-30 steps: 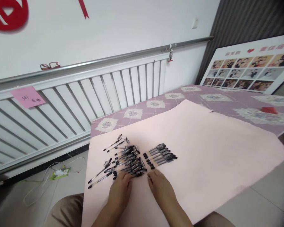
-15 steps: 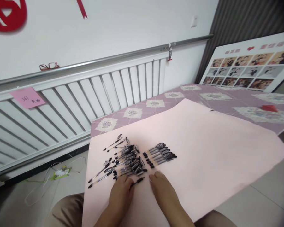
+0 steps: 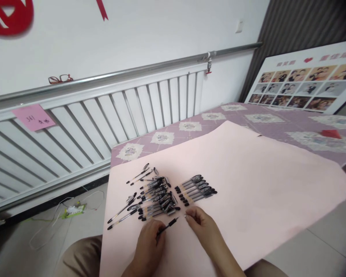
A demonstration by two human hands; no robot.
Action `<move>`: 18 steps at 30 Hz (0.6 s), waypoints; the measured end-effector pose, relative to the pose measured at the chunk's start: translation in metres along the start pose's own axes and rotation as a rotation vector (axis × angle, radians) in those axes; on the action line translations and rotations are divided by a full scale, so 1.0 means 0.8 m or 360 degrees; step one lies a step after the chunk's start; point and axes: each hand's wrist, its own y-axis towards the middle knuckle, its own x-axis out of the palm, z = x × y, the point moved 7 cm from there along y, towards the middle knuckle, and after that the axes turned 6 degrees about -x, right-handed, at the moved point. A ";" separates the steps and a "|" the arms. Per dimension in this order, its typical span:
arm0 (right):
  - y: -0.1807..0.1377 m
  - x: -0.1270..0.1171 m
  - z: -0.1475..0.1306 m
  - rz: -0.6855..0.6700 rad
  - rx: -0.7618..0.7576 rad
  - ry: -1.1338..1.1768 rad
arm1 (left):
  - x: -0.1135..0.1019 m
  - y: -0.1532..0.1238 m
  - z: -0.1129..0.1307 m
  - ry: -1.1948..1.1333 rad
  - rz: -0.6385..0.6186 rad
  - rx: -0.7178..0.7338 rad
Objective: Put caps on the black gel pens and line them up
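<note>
My left hand (image 3: 150, 242) is closed on one black pen (image 3: 168, 225), lifted a little off the pink paper sheet (image 3: 248, 184). My right hand (image 3: 200, 223) pinches at the pen's tip end with thumb and forefinger. Just beyond my hands lies a loose pile of black pens (image 3: 154, 198). To its right, several pens (image 3: 196, 188) lie side by side in a neat row. Two stray pens (image 3: 119, 215) lie at the pile's left.
The pink sheet covers a purple patterned cloth (image 3: 276, 123). A white radiator (image 3: 89, 115) runs along the wall behind, with red glasses (image 3: 60, 79) on its pipe. A photo board (image 3: 302, 82) leans at the far right. Cables and a power strip (image 3: 72, 211) lie on the floor.
My left hand pulled one pen out of the pile toward me. My right hand left the sheet and closed on that pen's tip.
</note>
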 end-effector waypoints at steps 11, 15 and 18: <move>0.003 0.012 0.007 -0.0073 0.0115 0.0193 | 0.001 -0.002 -0.005 0.0007 0.0051 0.0069; 0.002 0.016 0.004 -0.0158 0.0121 0.0085 | 0.003 -0.002 -0.005 -0.0002 0.0041 0.0078; 0.001 0.020 0.004 -0.0220 0.0102 0.0060 | 0.002 -0.001 -0.004 -0.0005 0.0035 0.0093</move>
